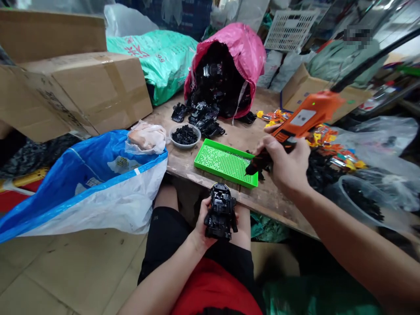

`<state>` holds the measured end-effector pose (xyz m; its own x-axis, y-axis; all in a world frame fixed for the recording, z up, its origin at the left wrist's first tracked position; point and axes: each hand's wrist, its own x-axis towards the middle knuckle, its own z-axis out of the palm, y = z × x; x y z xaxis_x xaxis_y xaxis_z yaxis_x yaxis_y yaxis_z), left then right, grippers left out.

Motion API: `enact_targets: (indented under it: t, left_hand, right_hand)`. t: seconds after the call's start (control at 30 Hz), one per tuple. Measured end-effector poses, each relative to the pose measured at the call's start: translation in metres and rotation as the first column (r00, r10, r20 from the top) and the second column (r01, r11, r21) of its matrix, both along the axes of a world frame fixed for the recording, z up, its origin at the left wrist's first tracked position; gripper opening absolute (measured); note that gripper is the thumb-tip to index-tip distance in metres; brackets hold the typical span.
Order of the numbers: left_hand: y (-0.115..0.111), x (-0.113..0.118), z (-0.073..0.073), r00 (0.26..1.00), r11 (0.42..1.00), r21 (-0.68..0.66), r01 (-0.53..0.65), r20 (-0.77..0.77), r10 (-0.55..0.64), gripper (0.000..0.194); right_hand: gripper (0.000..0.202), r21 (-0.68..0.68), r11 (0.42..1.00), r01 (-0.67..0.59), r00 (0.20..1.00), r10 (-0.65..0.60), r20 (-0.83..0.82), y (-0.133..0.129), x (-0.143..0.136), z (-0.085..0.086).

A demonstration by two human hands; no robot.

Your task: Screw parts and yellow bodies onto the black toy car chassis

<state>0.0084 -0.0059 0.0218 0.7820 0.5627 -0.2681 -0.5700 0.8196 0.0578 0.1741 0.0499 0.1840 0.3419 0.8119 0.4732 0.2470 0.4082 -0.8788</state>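
Observation:
My left hand [202, 221] is closed around a black plastic part [220, 212], held above my lap in front of the table edge. In my right hand [287, 164] is an orange and black electric screwdriver [303, 116], its dark tip pointing down over the right end of a green perforated tray [223, 161]. Small bits lie in the tray. Just left of it stands a round bowl [185, 136] of small black pieces. Behind the tray, black molded parts [205, 117] lie heaped at the mouth of a pink sack [244, 52].
A blue and white sack [108, 175] hangs open at the left, below a cardboard box [98, 92]. Behind is a green sack [160, 57]. On the right lie orange and yellow pieces [323, 136] and a clear tub [361, 201] with black pieces.

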Motion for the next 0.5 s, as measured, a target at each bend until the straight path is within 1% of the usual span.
enact_targets:
  t: [0.13,0.23,0.37,0.5]
  left_hand:
    - [0.001,-0.002,0.001,1.0,1.0,0.001,0.005,-0.019,-0.005,0.056]
    - [0.002,-0.004,0.001,0.999,1.0,0.0,0.022,-0.028,-0.022,0.058]
    - [0.0,-0.007,0.002,0.999,0.999,0.024,0.041,-0.025,-0.041,0.058]
    - [-0.006,-0.012,0.004,0.998,0.994,0.09,0.058,-0.037,-0.055,0.06]
  right_hand:
    - [0.026,0.022,0.995,0.096,0.983,-0.099,0.157,0.001,0.021,0.008]
    - [0.028,0.016,0.997,0.079,0.974,-0.081,0.211,0.004,0.034,0.008]
    - [0.021,0.003,0.998,0.069,0.966,-0.068,0.25,0.01,0.048,0.004]
    - [0.028,0.039,0.997,0.066,0.964,-0.074,0.255,0.016,0.053,0.0]
